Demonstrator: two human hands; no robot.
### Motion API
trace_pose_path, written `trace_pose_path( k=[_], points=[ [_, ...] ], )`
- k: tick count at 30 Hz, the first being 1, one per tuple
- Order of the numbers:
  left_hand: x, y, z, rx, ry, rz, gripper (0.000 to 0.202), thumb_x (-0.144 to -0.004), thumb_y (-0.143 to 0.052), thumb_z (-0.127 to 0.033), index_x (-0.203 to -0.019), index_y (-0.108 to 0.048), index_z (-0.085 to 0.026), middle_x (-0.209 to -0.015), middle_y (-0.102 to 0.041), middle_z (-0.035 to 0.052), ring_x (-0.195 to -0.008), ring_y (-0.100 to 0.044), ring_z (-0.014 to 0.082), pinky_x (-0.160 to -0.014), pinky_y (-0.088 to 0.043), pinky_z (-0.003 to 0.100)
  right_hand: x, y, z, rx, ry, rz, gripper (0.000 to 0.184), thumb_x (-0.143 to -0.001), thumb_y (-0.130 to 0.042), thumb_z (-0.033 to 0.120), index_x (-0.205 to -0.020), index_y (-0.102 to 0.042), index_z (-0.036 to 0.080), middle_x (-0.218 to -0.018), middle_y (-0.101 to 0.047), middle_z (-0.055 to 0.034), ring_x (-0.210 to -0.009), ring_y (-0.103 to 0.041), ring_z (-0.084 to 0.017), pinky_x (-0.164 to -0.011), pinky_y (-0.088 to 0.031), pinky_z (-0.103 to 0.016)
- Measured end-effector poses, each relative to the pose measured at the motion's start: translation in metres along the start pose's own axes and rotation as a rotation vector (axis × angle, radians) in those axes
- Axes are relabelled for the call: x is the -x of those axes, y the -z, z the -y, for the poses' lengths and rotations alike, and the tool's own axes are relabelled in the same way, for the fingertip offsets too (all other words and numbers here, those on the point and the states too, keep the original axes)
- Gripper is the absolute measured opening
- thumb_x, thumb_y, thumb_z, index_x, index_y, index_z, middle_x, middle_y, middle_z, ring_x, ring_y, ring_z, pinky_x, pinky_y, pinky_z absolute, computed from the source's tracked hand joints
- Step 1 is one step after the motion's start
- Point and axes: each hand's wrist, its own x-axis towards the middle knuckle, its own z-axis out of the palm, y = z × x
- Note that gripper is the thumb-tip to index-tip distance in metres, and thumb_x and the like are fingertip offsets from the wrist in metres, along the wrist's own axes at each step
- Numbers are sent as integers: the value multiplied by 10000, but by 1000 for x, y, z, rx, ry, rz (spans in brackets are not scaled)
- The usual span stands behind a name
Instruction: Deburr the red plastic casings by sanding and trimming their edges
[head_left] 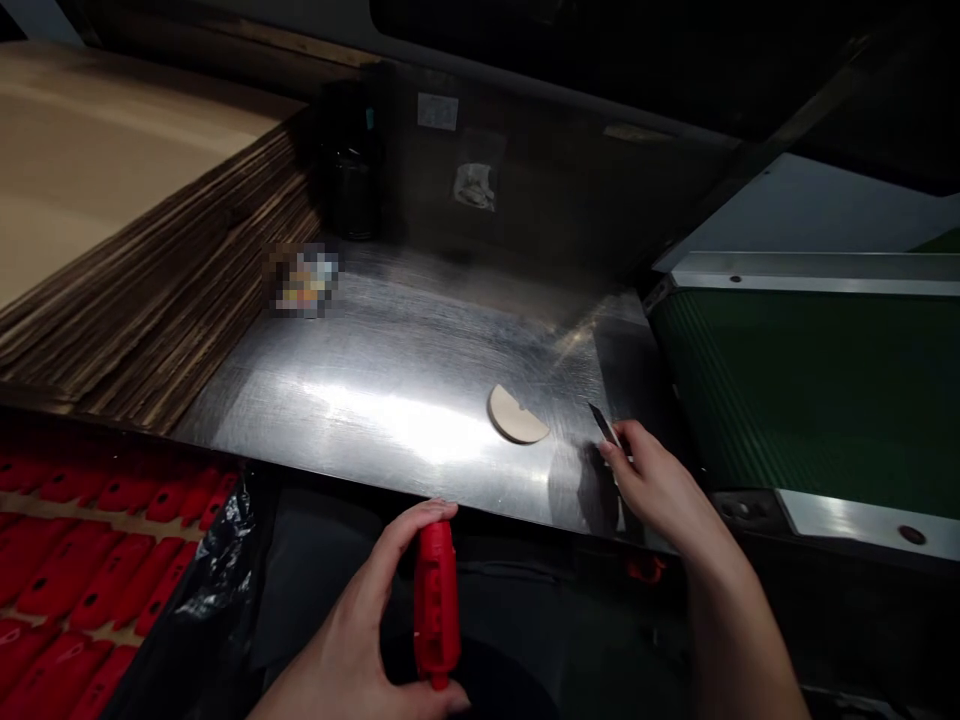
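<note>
My left hand [367, 630] grips a red plastic part [436, 604], held upright just below the near edge of a shiny metal table [390, 370]. My right hand [654, 480] rests on the table's right front corner and pinches a small dark blade [604, 425] that points away from me. A tan half-round cardboard piece [516, 414] lies flat on the table, a little left of the blade tip and apart from both hands.
A tall stack of cardboard sheets [142, 270] borders the table on the left. Rows of red parts [82, 560] fill a tray at lower left, beside black plastic film [225, 560]. A green conveyor belt [810, 390] runs on the right. A dark container [351, 170] stands at the back.
</note>
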Motion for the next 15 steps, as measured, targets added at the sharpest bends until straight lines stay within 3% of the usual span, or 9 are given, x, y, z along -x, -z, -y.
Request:
trace_pose_path(
  k=[4, 7, 11, 15],
  points=[
    [-6, -4, -9, -18, -90, 18, 1204, -630, -954, -80, -1570, -357, -538, -1646, -467, -15, -1520, -453, 339, -1281, -387, 495, 59, 11, 29, -381, 245, 265, 329, -1100, -406, 537, -1138, -601, 275, -1000, -690, -29, -896, -670, -210, -794, -513, -303],
    [-8, -8, -17, -54, -153, 52, 1218, -617, -1013, -119, -1562, -385, -559, -1605, -516, -33, -1488, -490, 324, -1278, -402, 450, 89, 14, 60, -535, 407, 478, 292, -1124, -447, 498, -1206, -659, 316, -1072, -735, -3, -980, -705, -193, -831, -509, -281],
    [-7, -11, -26, -123, -252, 126, 1090, -755, -985, -293, -1618, -353, -504, -1645, -487, 25, -1528, -438, 368, -1288, -390, 502, 101, 14, 81, -411, 571, 472, 284, -1144, -418, 388, -1051, -664, 279, -931, -726, 31, -813, -679, -154, -759, -467, -291],
    [-6, -12, -32, -180, -320, 144, 1043, -848, -918, -322, -1662, -279, -455, -1660, -471, 84, -1518, -455, 385, -1267, -415, 520, 104, 13, 83, -315, 624, 427, 333, -1157, -366, 371, -979, -622, 252, -852, -685, 36, -715, -617, -136, -686, -419, -307]
  ],
)
